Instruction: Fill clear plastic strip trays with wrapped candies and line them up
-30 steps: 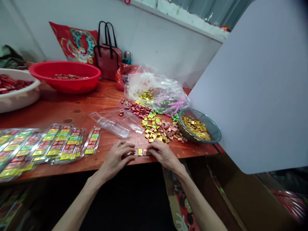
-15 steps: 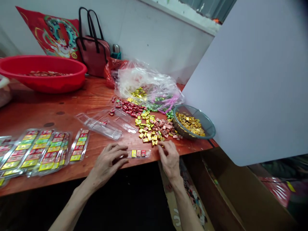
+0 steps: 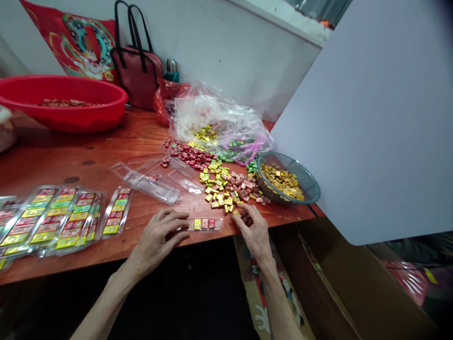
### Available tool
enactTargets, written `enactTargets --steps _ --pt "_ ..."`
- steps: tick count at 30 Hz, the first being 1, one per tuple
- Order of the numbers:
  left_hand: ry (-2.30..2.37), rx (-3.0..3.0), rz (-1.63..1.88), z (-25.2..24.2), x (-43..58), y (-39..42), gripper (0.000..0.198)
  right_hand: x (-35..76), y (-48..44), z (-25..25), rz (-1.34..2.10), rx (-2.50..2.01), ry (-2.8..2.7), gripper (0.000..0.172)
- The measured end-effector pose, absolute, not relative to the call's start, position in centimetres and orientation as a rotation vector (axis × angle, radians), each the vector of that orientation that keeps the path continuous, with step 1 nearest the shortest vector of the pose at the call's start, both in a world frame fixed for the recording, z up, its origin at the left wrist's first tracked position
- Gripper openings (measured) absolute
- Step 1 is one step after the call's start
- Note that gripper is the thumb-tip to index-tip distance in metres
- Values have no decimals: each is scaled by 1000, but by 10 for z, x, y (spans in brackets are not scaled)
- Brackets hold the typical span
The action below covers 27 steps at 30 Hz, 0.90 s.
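At the table's front edge lies a narrow clear plastic tray point(image 3: 216, 224), with a yellow, a pink and a red small wrapped block in a row. My left hand point(image 3: 159, 238) pinches its left end between thumb and fingers, covering that part. To the right of the tray, my right hand point(image 3: 255, 231) has its thumb and forefinger closed about a small gold-yellow wrapped block point(image 3: 236, 213), beside the loose pile. That pile holds yellow blocks point(image 3: 215, 182), pink blocks point(image 3: 242, 185) and red blocks point(image 3: 194, 156).
Filled clear packs point(image 3: 65, 219) lie at the left. Clear empty trays point(image 3: 152, 186) rest behind my left hand. A grey bowl point(image 3: 313, 186) of gold blocks stands right, near crumpled plastic bags point(image 3: 226, 113). A red basin point(image 3: 88, 115) and a handbag point(image 3: 138, 75) are farther back.
My right hand has shifted slightly right, and a gold-yellow block now shows at its fingertips. My left hand stays on the tray. The view has tilted a little.
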<state>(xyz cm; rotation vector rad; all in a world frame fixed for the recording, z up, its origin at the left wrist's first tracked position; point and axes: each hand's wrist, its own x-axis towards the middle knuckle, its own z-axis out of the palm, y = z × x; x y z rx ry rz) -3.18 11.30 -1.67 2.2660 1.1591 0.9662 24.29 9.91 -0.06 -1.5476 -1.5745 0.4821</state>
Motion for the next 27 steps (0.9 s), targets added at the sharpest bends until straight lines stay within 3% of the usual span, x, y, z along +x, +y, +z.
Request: enactTargets --steps 7,16,27 --pt "1219 2320 999 -21 -28 108 14 212 84 0 459 -1472 -1549 13" --pt "1325 2353 1049 -24 -20 99 14 194 92 -8 515 -1442 -1311 15" --pt "1294 2368 1046 -23 -21 100 15 211 92 -21 228 -1230 -1825 16"
